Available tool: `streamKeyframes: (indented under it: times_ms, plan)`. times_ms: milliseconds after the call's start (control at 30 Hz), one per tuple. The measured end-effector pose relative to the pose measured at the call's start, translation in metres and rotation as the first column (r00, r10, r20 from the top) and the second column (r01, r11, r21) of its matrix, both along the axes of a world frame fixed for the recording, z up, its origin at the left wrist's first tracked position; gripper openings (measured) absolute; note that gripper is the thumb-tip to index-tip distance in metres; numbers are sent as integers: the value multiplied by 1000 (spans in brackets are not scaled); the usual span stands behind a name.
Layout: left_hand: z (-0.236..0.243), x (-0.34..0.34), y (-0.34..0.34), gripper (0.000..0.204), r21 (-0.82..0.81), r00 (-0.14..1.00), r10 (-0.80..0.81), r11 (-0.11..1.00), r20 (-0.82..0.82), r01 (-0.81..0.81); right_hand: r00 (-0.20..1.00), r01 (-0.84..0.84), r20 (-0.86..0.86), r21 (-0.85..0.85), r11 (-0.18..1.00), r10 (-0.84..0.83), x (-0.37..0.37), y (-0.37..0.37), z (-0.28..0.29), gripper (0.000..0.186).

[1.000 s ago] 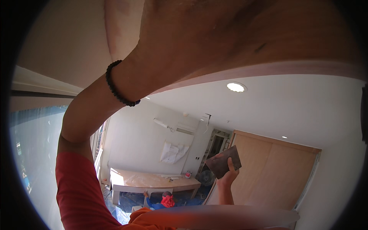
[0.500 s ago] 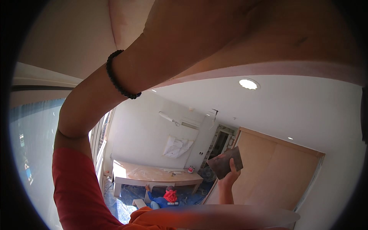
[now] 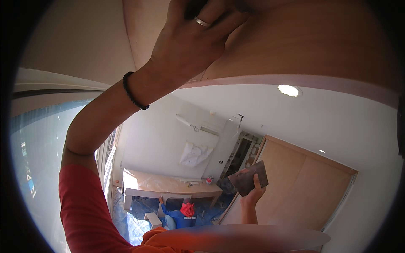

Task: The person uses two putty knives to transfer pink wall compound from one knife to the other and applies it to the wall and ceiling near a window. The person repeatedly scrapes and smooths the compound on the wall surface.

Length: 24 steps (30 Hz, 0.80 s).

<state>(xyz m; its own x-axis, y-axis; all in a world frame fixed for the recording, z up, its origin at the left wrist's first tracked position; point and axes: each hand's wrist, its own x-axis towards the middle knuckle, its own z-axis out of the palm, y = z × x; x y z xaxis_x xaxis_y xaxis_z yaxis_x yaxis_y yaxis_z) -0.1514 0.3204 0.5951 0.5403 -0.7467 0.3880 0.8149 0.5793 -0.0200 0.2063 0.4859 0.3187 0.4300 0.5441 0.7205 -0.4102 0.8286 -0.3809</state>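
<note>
My left hand [image 3: 192, 40], with a ring on one finger and a dark beaded bracelet [image 3: 131, 90] at the wrist, is raised against a brown wooden panel [image 3: 312, 42] overhead. Its fingers are bent and closed; the top edge cuts off part of them, and what they hold is hidden in shadow. Lower on the right, my right hand [image 3: 253, 197] grips a thin, dark rectangular plate [image 3: 249, 179], thumb lying across its face. The plate is tilted and stands well apart from the panel.
Below, a person [image 3: 183, 215] in blue with a red head covering crouches beside a long wooden desk [image 3: 164, 183]. A tin [image 3: 209, 179] stands on the desk. Wooden cabinet doors [image 3: 291, 181] rise at right; a window [image 3: 46, 147] is at left. Blue sheeting covers the floor.
My left hand has shifted left along the panel, so its knuckles and ring now show. My right hand and the plate have hardly moved. The room behind has shifted slightly.
</note>
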Motion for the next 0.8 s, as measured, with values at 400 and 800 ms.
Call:
streamKeyframes:
  times_ms: [400, 800]
  plan:
    - [-14, -31, 85, 59, -186, 996, 37, 982, 81, -21, 999, 28, 39, -70, 997, -25, -13, 16, 2, 36]
    - [-16, -41, 155, 58, -336, 990, 44, 942, 136, 5, 991, 129, 7, -217, 968, -131, 9, 37, -9, 42]
